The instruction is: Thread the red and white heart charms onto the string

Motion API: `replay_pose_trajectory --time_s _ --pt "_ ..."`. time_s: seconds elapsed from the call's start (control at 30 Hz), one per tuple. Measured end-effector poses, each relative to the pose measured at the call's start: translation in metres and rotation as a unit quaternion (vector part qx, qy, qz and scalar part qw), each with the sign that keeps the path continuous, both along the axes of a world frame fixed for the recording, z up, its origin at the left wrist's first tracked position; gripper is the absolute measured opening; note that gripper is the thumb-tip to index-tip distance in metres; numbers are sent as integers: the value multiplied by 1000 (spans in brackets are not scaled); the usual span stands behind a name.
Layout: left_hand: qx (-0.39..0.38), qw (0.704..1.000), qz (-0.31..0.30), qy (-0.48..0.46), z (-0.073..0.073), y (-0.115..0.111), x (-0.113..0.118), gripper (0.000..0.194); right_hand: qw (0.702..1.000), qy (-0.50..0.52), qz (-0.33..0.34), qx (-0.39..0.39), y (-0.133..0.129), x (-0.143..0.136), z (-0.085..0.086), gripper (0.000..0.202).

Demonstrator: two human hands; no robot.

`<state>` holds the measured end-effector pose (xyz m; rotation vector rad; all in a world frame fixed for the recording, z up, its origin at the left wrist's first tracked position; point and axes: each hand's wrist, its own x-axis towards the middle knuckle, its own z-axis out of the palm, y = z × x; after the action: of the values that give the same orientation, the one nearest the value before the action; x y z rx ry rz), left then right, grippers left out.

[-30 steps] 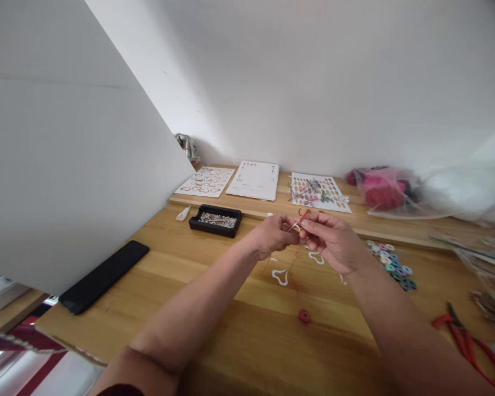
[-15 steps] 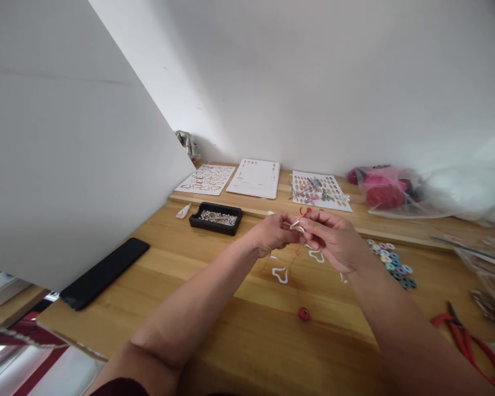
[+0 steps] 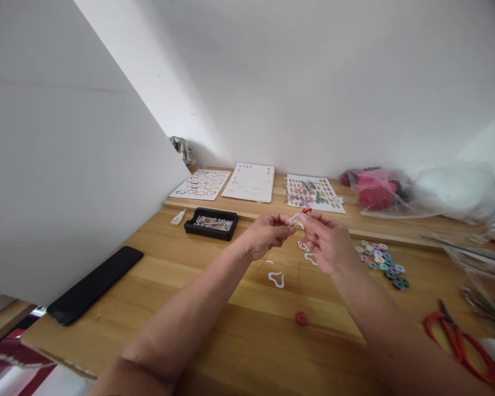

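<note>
Between my two hands, above the table, is a small white cut-out outline shape (image 3: 296,218). My left hand (image 3: 267,235) pinches its left side with thumb and fingertips. On its right side, my right hand (image 3: 328,242) grips it the same way, with red thread (image 3: 307,210) showing behind the fingers. Below lie more white cut-out outlines: one loose piece (image 3: 276,279) to the left and another cut-out (image 3: 311,258) partly behind the right hand. A red thread bobbin (image 3: 301,318) rests on the table nearer to me. Thin thread strands below the hands are faint.
A black tray (image 3: 211,233) of beads and a small glue bottle (image 3: 178,218) stand at the back left. Several coloured bobbins (image 3: 385,263) and red-handled scissors (image 3: 457,341) lie right. Patterned sheets (image 3: 249,184) and plastic bags line the raised ledge. A black slab (image 3: 94,285) lies left.
The white cut-out has been turned in my fingers and shows more of its outline. Less red thread is visible above the right hand. The whole view has shifted slightly.
</note>
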<state>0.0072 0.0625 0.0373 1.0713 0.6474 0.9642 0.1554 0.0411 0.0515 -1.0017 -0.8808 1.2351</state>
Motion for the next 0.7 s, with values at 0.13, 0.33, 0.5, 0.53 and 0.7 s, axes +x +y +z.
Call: replay_pose_trajectory --time_s 0.13,0.33,0.5,0.53,0.7 --pt "19 999 22 -44 -4 0 5 32 996 84 9 -31 1 -3 -1 34" --pt "19 996 25 -81 -7 0 7 34 985 138 69 -84 0 -4 1 40" --pt "-6 997 28 -72 -7 0 7 35 985 127 75 -86 -2 -4 3 38" --pt "-5 997 32 -72 -7 0 8 34 987 123 69 -78 -3 -4 3 38" --pt "1 996 46 -75 -5 -2 10 32 990 124 41 -62 -3 -6 2 36"
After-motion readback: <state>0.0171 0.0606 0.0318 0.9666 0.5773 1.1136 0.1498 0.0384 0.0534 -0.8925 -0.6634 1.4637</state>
